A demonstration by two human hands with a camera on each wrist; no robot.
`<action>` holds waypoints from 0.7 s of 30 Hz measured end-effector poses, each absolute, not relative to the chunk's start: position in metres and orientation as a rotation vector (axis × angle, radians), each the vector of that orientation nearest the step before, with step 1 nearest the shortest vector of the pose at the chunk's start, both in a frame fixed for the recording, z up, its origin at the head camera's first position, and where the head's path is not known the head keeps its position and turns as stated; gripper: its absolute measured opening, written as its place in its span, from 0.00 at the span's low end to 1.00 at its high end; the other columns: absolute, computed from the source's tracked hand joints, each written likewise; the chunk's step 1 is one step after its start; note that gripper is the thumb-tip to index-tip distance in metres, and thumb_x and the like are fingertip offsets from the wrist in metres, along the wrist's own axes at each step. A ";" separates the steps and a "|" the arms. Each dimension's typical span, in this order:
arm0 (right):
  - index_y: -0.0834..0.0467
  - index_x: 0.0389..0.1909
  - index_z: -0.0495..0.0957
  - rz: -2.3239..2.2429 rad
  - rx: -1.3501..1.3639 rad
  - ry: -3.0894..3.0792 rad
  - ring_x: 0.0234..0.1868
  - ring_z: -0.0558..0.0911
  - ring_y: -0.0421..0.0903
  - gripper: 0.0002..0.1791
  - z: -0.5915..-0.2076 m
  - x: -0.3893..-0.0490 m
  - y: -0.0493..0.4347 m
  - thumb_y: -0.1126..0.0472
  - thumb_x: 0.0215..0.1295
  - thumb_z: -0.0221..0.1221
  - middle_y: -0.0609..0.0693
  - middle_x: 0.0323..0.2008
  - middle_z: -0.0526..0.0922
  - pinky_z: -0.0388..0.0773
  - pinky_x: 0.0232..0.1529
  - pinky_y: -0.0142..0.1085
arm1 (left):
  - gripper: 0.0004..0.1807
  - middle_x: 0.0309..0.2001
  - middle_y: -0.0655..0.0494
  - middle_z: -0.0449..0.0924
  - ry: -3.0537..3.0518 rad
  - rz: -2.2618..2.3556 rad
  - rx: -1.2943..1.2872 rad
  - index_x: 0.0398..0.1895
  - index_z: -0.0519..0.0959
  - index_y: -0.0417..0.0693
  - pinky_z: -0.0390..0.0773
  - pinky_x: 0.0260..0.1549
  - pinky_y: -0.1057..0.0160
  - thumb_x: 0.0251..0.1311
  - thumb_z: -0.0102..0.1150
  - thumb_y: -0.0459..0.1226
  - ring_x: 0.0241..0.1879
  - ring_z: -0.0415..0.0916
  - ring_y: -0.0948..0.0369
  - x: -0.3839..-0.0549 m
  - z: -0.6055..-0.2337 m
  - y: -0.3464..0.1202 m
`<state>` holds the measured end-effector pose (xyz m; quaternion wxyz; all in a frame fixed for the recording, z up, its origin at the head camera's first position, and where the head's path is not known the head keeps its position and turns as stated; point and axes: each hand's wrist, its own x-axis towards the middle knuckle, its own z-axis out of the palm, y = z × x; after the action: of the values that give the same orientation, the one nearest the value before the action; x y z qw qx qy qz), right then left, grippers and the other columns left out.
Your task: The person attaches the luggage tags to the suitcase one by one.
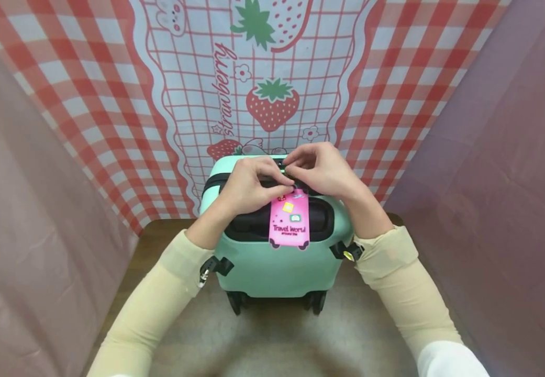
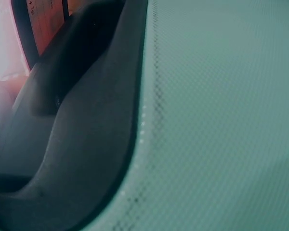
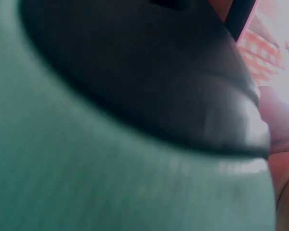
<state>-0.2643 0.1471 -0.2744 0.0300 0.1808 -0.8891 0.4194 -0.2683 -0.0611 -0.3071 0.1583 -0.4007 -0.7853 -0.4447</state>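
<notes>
A mint-green suitcase (image 1: 277, 272) stands upright in the head view, with a black side-handle recess (image 1: 248, 225) on top. Over that recess hangs a pink luggage tag (image 1: 289, 222) printed "Travel World". My left hand (image 1: 253, 180) pinches the tag's dark strap close to its upper edge. Just beyond, my right hand (image 1: 324, 167) has thumb and fingertips together at the strap; the strap itself is mostly hidden by the fingers. Both wrist views mainly show the green shell (image 2: 221, 115) and black recess (image 3: 135, 72), with only blurred bits of the hands at the edge.
A strawberry-print checked cloth (image 1: 272, 63) hangs right behind the suitcase. Plain pinkish drapes (image 1: 32, 209) close in both sides. The suitcase's black wheels (image 1: 317, 302) are near a brown wooden surface (image 1: 159, 251). Black wrist cameras (image 1: 213, 267) are strapped over beige sleeves.
</notes>
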 end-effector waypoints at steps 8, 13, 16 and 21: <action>0.61 0.52 0.83 1.560 0.595 -2.498 0.41 0.87 0.46 0.09 -0.287 -0.265 0.141 0.62 0.76 0.62 0.56 0.43 0.87 0.83 0.42 0.31 | 0.08 0.37 0.51 0.89 -2.257 -1.313 -1.117 0.41 0.93 0.44 0.89 0.46 0.63 0.58 0.78 0.34 0.40 0.90 0.59 -0.268 -0.310 -0.061; 0.66 0.48 0.79 1.664 0.668 -2.247 0.40 0.83 0.43 0.07 -0.298 -0.265 0.141 0.67 0.75 0.62 0.54 0.40 0.83 0.82 0.44 0.29 | 0.07 0.37 0.50 0.89 -2.228 -1.307 -1.118 0.40 0.92 0.42 0.89 0.45 0.62 0.59 0.78 0.32 0.40 0.91 0.58 -0.267 -0.310 -0.061; 0.69 0.45 0.77 1.714 0.725 -2.089 0.41 0.82 0.41 0.05 -0.302 -0.264 0.141 0.70 0.74 0.61 0.52 0.39 0.81 0.81 0.46 0.29 | 0.05 0.37 0.50 0.89 -2.207 -1.286 -1.115 0.39 0.93 0.42 0.89 0.43 0.62 0.60 0.77 0.31 0.39 0.90 0.59 -0.267 -0.309 -0.060; 0.73 0.46 0.75 1.729 0.764 -1.975 0.42 0.83 0.40 0.06 -0.305 -0.264 0.141 0.74 0.73 0.60 0.45 0.39 0.80 0.82 0.48 0.28 | 0.03 0.36 0.51 0.89 -2.181 -1.247 -1.109 0.38 0.93 0.43 0.88 0.41 0.63 0.61 0.76 0.32 0.37 0.89 0.60 -0.266 -0.310 -0.058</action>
<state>-0.2637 0.1412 -0.3049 0.2023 0.2737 -0.7074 0.6195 -0.2663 -0.0577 -0.3098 0.1963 -0.3960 -0.7788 -0.4451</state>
